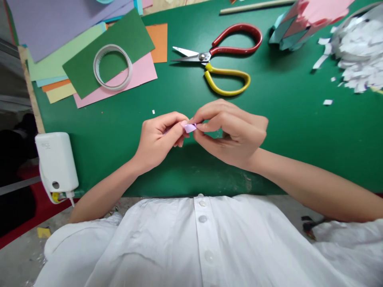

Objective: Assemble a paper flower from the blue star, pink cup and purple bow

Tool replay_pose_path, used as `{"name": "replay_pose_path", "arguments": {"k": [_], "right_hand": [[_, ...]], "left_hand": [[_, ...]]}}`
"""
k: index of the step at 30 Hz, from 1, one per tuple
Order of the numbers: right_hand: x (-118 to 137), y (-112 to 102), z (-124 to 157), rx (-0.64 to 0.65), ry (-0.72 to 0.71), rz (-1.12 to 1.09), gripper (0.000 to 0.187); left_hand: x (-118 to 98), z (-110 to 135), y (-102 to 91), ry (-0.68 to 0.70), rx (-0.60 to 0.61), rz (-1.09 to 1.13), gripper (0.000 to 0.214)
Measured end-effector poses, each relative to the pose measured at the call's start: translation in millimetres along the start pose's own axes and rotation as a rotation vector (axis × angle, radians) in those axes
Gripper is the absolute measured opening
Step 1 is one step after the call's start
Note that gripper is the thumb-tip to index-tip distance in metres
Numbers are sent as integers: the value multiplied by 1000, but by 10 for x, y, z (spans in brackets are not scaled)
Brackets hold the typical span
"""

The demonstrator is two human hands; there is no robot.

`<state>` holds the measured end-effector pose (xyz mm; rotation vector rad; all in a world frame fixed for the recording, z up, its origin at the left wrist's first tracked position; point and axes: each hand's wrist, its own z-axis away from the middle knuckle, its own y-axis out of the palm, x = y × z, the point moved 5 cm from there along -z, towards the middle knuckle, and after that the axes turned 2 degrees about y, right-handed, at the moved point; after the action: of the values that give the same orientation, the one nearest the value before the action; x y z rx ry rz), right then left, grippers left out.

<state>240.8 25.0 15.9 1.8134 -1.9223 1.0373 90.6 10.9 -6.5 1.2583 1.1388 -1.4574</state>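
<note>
A small piece of lilac paper (190, 128), folded or curled, is pinched between my two hands above the green table mat. My left hand (161, 135) grips its left end between thumb and forefinger, the other fingers curled beneath. From the right, the fingertips and thumb of my right hand (231, 131) close on the opposite end. Most of the paper is hidden behind the fingers. Beyond my hands lie scissors (204, 57) with one red and one yellow handle, their blades slightly apart and pointing left.
At the back left, a tape roll (128, 75) rests on coloured paper sheets (140, 38). A white power bank (56, 161) with a cable sits at the left edge. Back right are a pink and blue paper object (295, 28), white paper scraps (363, 52) and a thin stick (257, 7).
</note>
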Motion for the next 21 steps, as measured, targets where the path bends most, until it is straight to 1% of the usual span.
{"name": "replay_pose_path", "arguments": {"k": [2, 4, 5, 7, 8, 9, 12, 13, 15, 16, 18, 21], "right_hand": [[-8, -9, -12, 3, -14, -23, 25], [-14, -24, -25, 7, -6, -62, 24], [-16, -29, -29, 14, 7, -84, 24], [-24, -30, -32, 43, 61, -131, 23], [-32, -27, -29, 60, 102, -155, 22], [-47, -21, -23, 78, 153, -178, 21], [-130, 4, 7, 110, 361, -272, 17], [-164, 13, 18, 114, 434, -308, 16], [-225, 31, 34, 117, 564, -386, 17], [-250, 40, 40, 119, 620, -425, 18], [-287, 59, 47, 129, 721, -497, 22], [-304, 88, 49, 159, 821, -583, 27]], "left_hand": [[58, -11, 35, -76, 20, 144, 18], [101, -31, 35, -140, 9, 228, 19], [113, -45, 8, -155, -20, 236, 21], [103, -75, -85, -126, -92, 163, 23], [77, -88, -136, -78, -114, 70, 23], [39, -97, -168, -11, -102, -72, 21], [-80, -81, -174, 225, -2, -573, 14], [-109, -63, -157, 296, 25, -696, 14], [-148, -30, -130, 381, 56, -829, 17], [-158, -20, -124, 390, 62, -846, 19], [-169, -16, -132, 372, 52, -793, 22], [-153, -27, -158, 315, 28, -537, 18]]}}
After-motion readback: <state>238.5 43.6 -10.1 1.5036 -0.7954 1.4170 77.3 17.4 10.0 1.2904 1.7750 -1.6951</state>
